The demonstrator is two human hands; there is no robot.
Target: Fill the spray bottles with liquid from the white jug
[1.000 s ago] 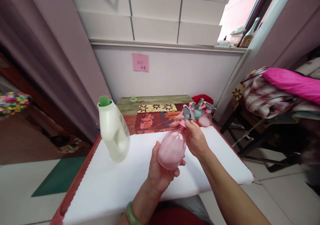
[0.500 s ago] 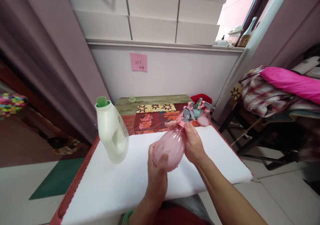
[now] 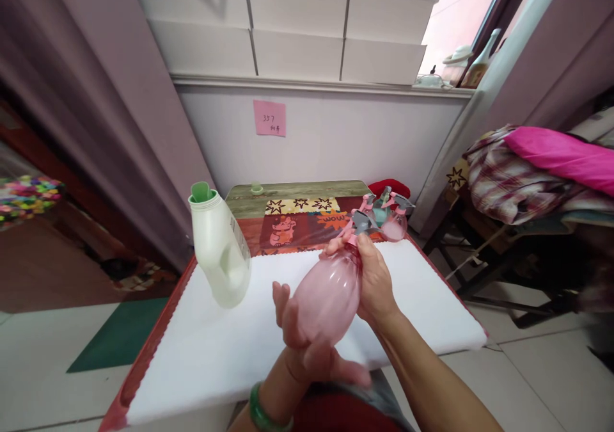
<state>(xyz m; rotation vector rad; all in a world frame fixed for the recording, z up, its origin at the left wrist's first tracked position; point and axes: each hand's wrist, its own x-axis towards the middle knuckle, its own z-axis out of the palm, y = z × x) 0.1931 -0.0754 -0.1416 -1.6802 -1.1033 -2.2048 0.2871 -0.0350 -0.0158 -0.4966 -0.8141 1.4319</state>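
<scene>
I hold a pink see-through spray bottle (image 3: 329, 297) tilted over the white foam pad (image 3: 230, 355). My left hand (image 3: 307, 349) cups its round base from below, fingers wrapped round it. My right hand (image 3: 371, 278) is closed on its neck just under the grey and pink trigger head (image 3: 359, 222). A white detergent jug (image 3: 219, 249) with an open green spout stands on the pad to the left. Its green cap (image 3: 256, 189) lies on the far end of the table.
Two more small spray bottles (image 3: 391, 217) stand at the table's far right. A patterned cloth (image 3: 297, 224) covers the table's middle. A chair piled with plaid and pink fabric (image 3: 532, 169) is at the right. Curtains hang left, white boxes line the sill.
My left hand has shifted from the side of the bottle down under its base. The bottle has tipped a little more and my right hand stays on the neck.
</scene>
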